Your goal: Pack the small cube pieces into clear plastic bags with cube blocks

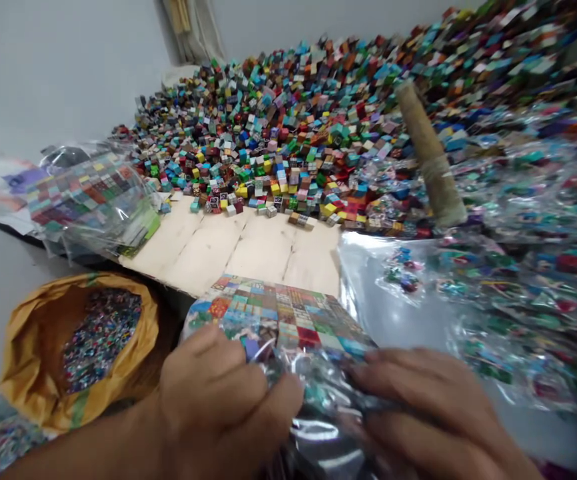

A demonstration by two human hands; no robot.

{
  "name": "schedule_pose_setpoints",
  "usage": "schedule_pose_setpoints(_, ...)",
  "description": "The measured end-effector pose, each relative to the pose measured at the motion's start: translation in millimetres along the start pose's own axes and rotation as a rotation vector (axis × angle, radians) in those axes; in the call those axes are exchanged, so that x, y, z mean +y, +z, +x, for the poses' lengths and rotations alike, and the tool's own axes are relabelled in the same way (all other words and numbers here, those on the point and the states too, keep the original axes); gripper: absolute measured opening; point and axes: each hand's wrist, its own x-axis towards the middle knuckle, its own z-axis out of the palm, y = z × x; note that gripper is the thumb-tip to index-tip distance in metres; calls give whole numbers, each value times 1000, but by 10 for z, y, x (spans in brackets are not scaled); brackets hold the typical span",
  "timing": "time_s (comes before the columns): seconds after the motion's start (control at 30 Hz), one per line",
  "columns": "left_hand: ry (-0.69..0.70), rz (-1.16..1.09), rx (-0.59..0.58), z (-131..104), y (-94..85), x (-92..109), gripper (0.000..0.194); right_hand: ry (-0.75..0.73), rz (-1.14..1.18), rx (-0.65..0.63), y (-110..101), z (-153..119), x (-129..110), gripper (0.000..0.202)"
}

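Observation:
A clear plastic bag with brightly patterned cubes packed in rows lies in front of me. The far part of the bag holds flat, ordered cubes; its near part is loose, shiny film. My left hand is closed on the left side of the film, fingers curled and thumb pointing to the right. At the right side, my right hand grips the film, its fingers bent over it and slightly blurred. The right thumb is hidden.
A large heap of small coloured cubes covers the back of the table. A pale board lies before it. A tube rests on the right. Small filled packets spread rightward. An orange sack and another filled bag are left.

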Motion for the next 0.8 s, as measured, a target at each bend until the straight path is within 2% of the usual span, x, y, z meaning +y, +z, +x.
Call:
schedule_pose_setpoints(0.1, -11, -45, -63, 230, -28, -223, 23, -30, -34, -173, -9, 439, 67, 31)
schedule_pose_setpoints(0.17, -74, -140, -91, 399, -19, -361, 23, -73, -109, -216, 15, 705, 133, 29)
schedule_pose_setpoints(0.3, -324, -325, -120, 702, 10, -527, 14, -57, -213, -124, 133, 956, 253, 28)
schedule_pose_setpoints(0.4, -430, -479, -229, 834, -71, -634, 15, -41, -266, -22, 219, 962, 324, 31)
schedule_pose_setpoints(0.43, -432, -554, -270, 837, -121, -684, 20, -37, -264, -8, 236, 960, 345, 31)
schedule_pose_setpoints(0.5, -424, -688, -270, 763, -220, -805, 46, -24, -238, -6, 255, 972, 383, 30)
schedule_pose_setpoints(0.57, -463, -772, -154, 597, -261, -937, 77, -3, -207, -19, 259, 1000, 416, 31)
schedule_pose_setpoints(0.6, -511, -812, -81, 497, -246, -996, 86, 9, -194, -20, 259, 1016, 430, 32)
schedule_pose_setpoints(0.67, -627, -944, -22, 308, -144, -1082, 83, 26, -169, -15, 258, 1039, 454, 33)
schedule_pose_setpoints(0.8, -739, -1138, 85, 129, 168, -1068, 47, 63, -122, -57, 257, 1048, 471, 30)
